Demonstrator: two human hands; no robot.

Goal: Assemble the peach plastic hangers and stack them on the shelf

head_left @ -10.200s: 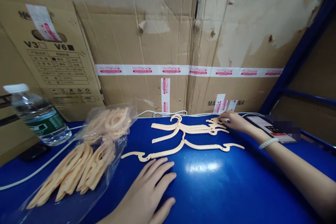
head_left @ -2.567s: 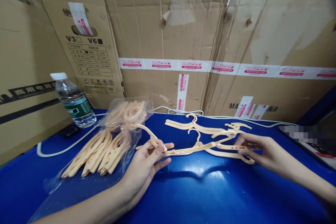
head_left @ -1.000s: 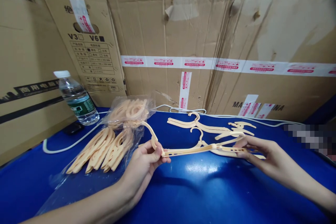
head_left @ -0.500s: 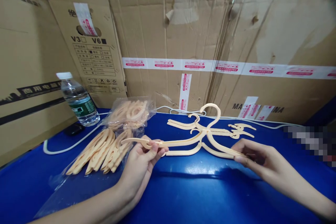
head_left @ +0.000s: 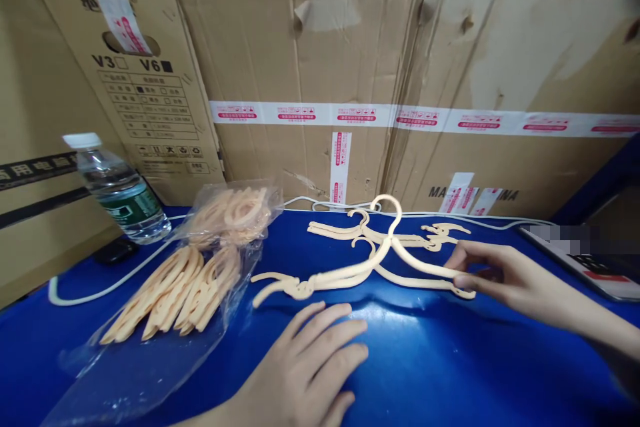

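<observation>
My right hand (head_left: 493,280) pinches the right arm end of a cream plastic clothes hanger (head_left: 424,267). The hanger's hook points up, and its left end, with curved end pieces, is close to the blue tabletop. Below that left end, my left hand (head_left: 313,363) is open with fingers spread, palm down, apart from the hanger. Just behind the held hanger lies a similar hanger (head_left: 340,233) on the table, partly overlapped. Further left, a clear plastic bag (head_left: 165,373) has several folded hanger parts (head_left: 170,287) at its mouth and more inside.
A water bottle (head_left: 125,197) stands at the left beside a small black object (head_left: 116,250). A white cable (head_left: 120,277) runs along the table's back. Cardboard boxes (head_left: 280,60) wall the far side. A flat dark-screened device (head_left: 600,273) lies at the right edge.
My left hand has let go of the hanger's left end and moved down toward me, fingers spreading. The right hand keeps its grip. The view has shifted slightly right.
</observation>
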